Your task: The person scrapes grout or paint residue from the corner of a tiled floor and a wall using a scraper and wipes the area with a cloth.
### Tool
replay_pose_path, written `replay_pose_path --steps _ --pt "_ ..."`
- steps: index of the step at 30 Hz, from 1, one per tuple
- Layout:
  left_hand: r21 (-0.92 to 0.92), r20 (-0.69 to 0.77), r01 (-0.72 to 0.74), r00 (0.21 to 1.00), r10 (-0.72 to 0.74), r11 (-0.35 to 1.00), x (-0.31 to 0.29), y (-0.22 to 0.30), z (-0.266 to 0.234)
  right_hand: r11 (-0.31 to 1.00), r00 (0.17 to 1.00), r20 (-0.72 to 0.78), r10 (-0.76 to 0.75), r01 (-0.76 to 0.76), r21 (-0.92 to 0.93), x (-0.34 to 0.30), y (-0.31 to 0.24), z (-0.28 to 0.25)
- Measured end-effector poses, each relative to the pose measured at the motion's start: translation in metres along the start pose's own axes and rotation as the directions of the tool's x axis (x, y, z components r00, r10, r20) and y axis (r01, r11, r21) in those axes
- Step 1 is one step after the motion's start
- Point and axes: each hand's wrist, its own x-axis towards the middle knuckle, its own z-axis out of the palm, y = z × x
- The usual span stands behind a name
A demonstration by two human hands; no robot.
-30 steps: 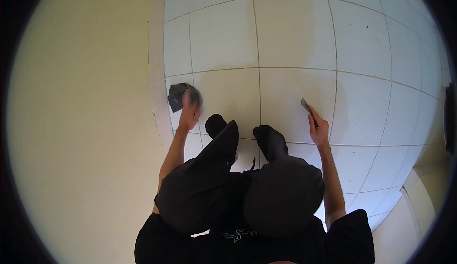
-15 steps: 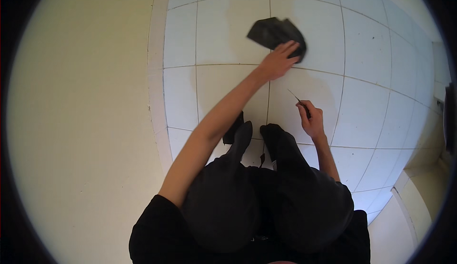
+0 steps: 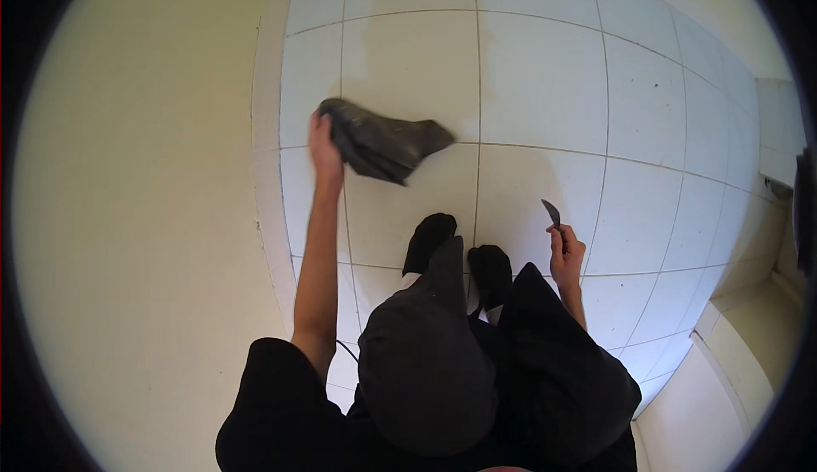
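My left hand (image 3: 325, 150) is closed on one end of a dark grey cloth (image 3: 379, 140). The cloth stretches out to the right of the hand, slightly blurred, over the white floor tiles. Farther right and nearer my body, my right hand (image 3: 567, 255) grips a small flat-bladed tool (image 3: 551, 211). Its grey blade points up and to the left, while the fingers hide most of its handle. Whether it is a knife or a scraper I cannot tell.
White floor tiles (image 3: 408, 72) with darker joints spread ahead of me. A pale wall (image 3: 145, 183) runs along the left. My feet in black socks (image 3: 430, 242) stand below the cloth. A pale raised ledge (image 3: 732, 353) lies at the lower right.
My left hand has swung from the upper middle to the left, carrying the cloth, which now trails to the right. The flat-bladed tool has turned and shows its blade's broad face.
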Motion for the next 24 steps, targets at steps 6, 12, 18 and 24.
replay_pose_path --steps 6,12,18,24 --pt "0.858 0.339 -0.376 0.926 0.165 0.348 -0.02 -0.043 -0.067 0.999 1.0 -0.004 0.006 -0.006 -0.045 -0.001 -0.01 0.029" --pt "0.951 0.289 -0.309 0.903 0.32 0.015 0.013 -0.084 -0.007 0.998 0.998 0.012 0.059 -0.059 0.003 0.012 0.009 0.048" --pt "0.881 0.317 -0.446 0.806 0.5 0.16 0.144 -0.072 0.063 0.998 0.997 0.042 0.058 -0.059 0.028 0.003 0.015 0.059" --pt "0.653 0.524 -0.692 0.706 0.477 0.307 0.129 -0.077 0.221 0.985 0.989 0.011 0.149 -0.149 0.09 -0.004 0.038 0.048"
